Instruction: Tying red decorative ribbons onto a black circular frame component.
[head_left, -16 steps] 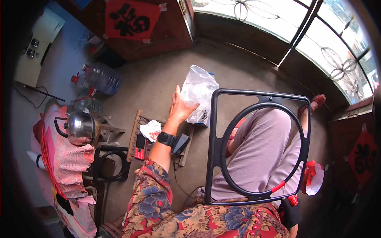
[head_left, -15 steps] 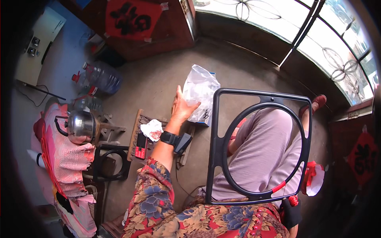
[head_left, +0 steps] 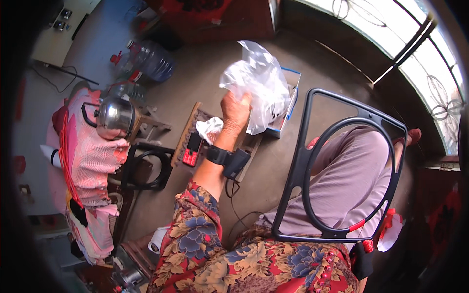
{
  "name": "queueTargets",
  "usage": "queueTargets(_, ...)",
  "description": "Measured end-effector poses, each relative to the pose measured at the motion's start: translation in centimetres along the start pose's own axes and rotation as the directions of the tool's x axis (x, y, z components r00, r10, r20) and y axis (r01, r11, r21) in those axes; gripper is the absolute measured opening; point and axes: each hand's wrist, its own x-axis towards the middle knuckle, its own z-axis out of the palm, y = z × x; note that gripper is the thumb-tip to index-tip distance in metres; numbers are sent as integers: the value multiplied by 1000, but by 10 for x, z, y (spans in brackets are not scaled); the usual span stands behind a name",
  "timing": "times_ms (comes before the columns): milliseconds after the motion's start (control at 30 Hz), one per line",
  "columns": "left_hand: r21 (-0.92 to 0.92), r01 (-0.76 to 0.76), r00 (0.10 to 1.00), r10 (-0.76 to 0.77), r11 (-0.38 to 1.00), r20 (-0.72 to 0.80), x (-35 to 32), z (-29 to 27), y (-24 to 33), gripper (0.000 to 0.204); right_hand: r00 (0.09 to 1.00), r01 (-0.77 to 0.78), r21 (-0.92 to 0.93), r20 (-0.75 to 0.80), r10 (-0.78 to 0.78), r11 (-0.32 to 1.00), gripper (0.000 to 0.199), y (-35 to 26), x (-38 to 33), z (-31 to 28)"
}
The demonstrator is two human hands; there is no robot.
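My left hand is closed on a clear plastic bag, which is crumpled and lifted. Behind the bag stands an open white cardboard box with blue edges; the bag hides part of it. Across my lap leans a black square plastic frame with a large round ring inside and a short red section on the ring. At the lower right, a black device sits at my right wrist beside the frame's corner. The fingers of my right hand are hidden.
A low wooden stool holds a red-and-black phone and white crumpled paper. To the left are a steel kettle, pink cloth, another black ring frame and large plastic bottles. A cable trails on the floor.
My left hand has gone from spread beside the bag to gripping it, and the bag has come up off the box. The view has shifted, showing the box's open top.
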Motion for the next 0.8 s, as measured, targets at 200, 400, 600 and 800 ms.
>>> queueTargets(200, -453, -20, 963, -105, 891, -248, -16, -98, 43, 33, 998, 65, -113, 20, -63, 992, 21, -10, 3, 1)
queueTargets(400, -350, -128, 844, -84, 928, -530, -28, -191, 25, 35, 993, 100, -60, 69, -96, 993, 21, -9, 8, 2)
queueTargets(600, -42, -85, 763, 38, 996, -645, -33, -262, -47, 28, 996, 67, -8, 53, -67, 998, 22, -2, 11, -4)
queueTargets(800, 256, 191, 763, 21, 948, -646, -47, -324, -111, 27, 991, 117, -55, 66, -113, 992, 25, -9, 8, 2)
